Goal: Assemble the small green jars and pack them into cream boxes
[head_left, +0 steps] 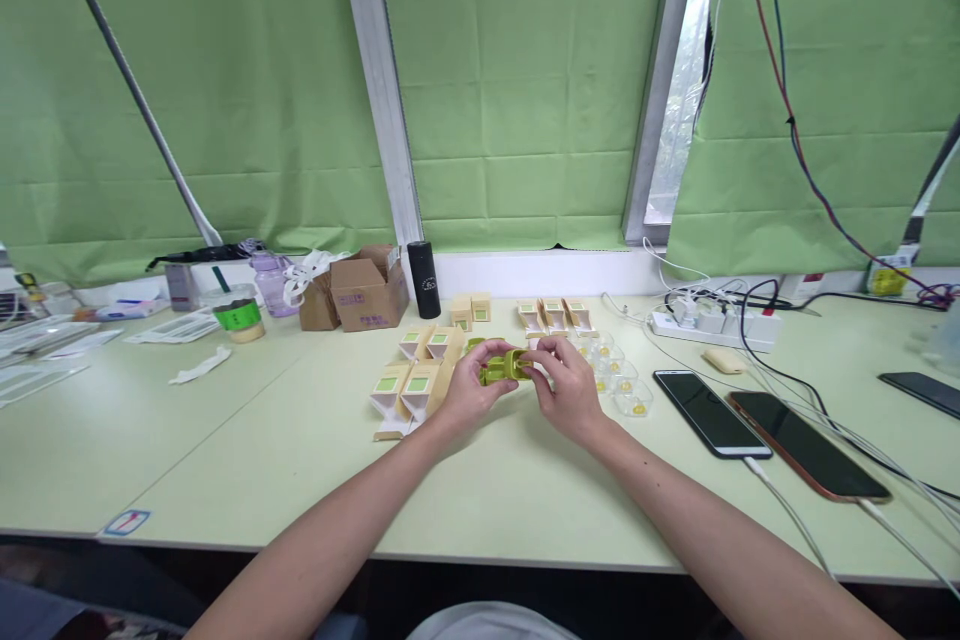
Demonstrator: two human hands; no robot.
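Observation:
My left hand (469, 390) and my right hand (566, 388) meet above the middle of the pale table (225, 440), both pinching a small olive-green object (506, 366) between their fingertips. Its exact shape is too small to make out. Left of my left hand stand several small beige boxes with green labels (409, 388), flaps open. Behind my hands sit more such boxes (555, 314). Several clear plastic trays with yellow dots (626, 390) lie right of my right hand.
Two phones (705, 410) (806, 445) lie on charge cables at the right, with a white power strip (712, 325) behind. A black cylinder (424, 278), brown cardboard boxes (364, 292), a purple bottle (268, 280) and a green-taped cup (236, 312) stand at the back left.

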